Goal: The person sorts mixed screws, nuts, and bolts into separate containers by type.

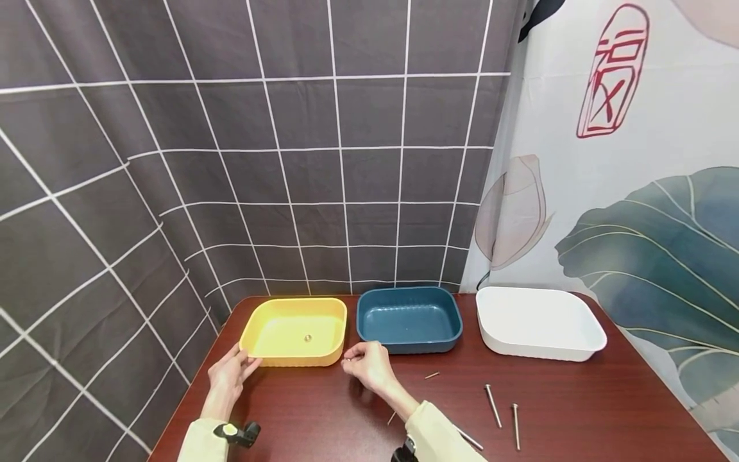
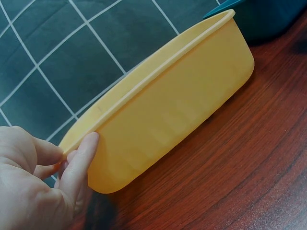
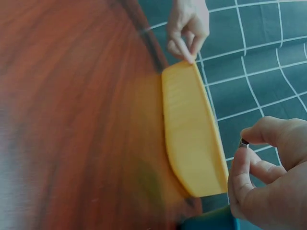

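Observation:
My left hand (image 1: 226, 375) pinches the rim of the yellow bin (image 2: 168, 115) at its near left corner, thumb outside the wall in the left wrist view. A small round brass-coloured piece (image 1: 308, 338) lies on the floor of this bin. By the bin's near right corner, my right hand (image 1: 369, 366) pinches a small metal piece (image 3: 244, 143) between thumb and forefinger. Most of that piece is covered by the fingertips, so its kind cannot be told. The right hand is just in front of the blue bin (image 1: 410, 348).
A white bin (image 1: 537, 350) stands at the right. Long bolts (image 1: 492, 405) lie on the red-brown table (image 1: 312, 410), one partly behind the right sleeve. A short brass-coloured screw (image 1: 432, 375) lies before the blue bin; another thin piece (image 1: 391, 418) is beside the right forearm. A grid-patterned cloth (image 1: 369, 173) hangs behind.

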`<state>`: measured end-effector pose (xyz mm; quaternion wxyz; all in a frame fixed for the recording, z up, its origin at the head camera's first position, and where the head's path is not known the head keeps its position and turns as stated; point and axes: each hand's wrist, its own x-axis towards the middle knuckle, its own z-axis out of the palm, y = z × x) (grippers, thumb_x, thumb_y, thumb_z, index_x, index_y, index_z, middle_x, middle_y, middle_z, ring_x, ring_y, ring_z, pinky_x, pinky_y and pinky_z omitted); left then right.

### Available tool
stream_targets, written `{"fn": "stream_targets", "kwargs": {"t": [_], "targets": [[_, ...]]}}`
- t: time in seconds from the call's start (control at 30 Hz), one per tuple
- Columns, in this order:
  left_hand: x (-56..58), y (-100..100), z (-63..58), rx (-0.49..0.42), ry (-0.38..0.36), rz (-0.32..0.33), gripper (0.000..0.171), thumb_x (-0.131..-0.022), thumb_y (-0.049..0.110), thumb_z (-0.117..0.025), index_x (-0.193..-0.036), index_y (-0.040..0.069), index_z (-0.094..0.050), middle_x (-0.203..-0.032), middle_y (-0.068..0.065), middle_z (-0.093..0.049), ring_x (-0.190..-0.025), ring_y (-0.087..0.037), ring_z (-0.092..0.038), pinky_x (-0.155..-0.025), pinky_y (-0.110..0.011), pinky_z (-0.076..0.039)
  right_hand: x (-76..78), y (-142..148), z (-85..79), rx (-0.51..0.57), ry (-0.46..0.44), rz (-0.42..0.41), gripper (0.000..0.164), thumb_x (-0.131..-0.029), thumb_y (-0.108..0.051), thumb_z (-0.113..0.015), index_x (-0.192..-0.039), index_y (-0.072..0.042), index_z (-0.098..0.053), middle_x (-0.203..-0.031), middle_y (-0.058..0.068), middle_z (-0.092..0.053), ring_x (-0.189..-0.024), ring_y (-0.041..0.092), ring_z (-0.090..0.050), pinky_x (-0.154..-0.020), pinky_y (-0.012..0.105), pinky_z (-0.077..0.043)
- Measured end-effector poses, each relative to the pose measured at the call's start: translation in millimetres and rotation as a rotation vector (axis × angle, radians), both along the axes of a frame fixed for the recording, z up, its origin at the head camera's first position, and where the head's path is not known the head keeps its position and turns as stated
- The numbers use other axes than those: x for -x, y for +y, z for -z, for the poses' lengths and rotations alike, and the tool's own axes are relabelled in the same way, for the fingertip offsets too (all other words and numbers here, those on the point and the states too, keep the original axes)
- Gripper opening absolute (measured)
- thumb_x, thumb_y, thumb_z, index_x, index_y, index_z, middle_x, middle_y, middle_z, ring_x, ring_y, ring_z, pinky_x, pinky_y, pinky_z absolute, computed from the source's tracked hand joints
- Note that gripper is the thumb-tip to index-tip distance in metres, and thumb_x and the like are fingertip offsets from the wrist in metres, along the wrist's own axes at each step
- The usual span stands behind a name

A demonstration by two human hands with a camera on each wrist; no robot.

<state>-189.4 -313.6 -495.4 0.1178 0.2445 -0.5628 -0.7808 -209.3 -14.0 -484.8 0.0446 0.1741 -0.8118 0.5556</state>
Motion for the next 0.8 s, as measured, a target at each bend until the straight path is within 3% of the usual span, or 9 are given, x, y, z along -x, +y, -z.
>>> {"fn": "stream_targets", "kwargs": {"t": [0.2,0.43,0.8], "targets": [[0.3,-0.6,-1.4,-0.005,-0.004,0.000,0.056,-0.100,-0.005,-0.046,-0.152,-0.005,-0.026,-0.083,0.000,-0.061,-0.072,-0.006,-0.067,-0.083,-0.028,-0.060,17.2,-16.6,-12.1,-0.026,0.030,0.053,0.004,-0.071,-0.003,-0.075,-0.075,-0.003,-0.076,-0.067,-0.002,-0.068,-0.063,0.006,-0.059,-0.060,0.020,-0.053],[0.0,-1.2,-0.5,-0.010,-0.001,-0.001,0.056,-0.100,-0.006,-0.045,-0.152,-0.005,-0.025,-0.081,0.000,-0.061,-0.069,-0.006,-0.066,-0.082,-0.027,-0.060,30.2,-30.2,-19.1,-0.047,-0.067,0.123,0.004,-0.071,-0.005,-0.077,-0.074,-0.005,-0.075,-0.068,-0.002,-0.067,-0.066,0.010,-0.055,-0.059,0.022,-0.050],[-0.2,0.8,-1.8,-0.010,0.000,-0.014,0.056,-0.099,-0.007,-0.045,-0.152,-0.006,-0.026,-0.080,0.000,-0.062,-0.067,-0.005,-0.065,-0.082,-0.028,-0.061,42.0,-47.3,-25.7,-0.023,-0.133,0.174,0.004,-0.070,-0.005,-0.078,-0.073,-0.006,-0.075,-0.067,-0.002,-0.065,-0.065,0.012,-0.054,-0.058,0.025,-0.051]]}}
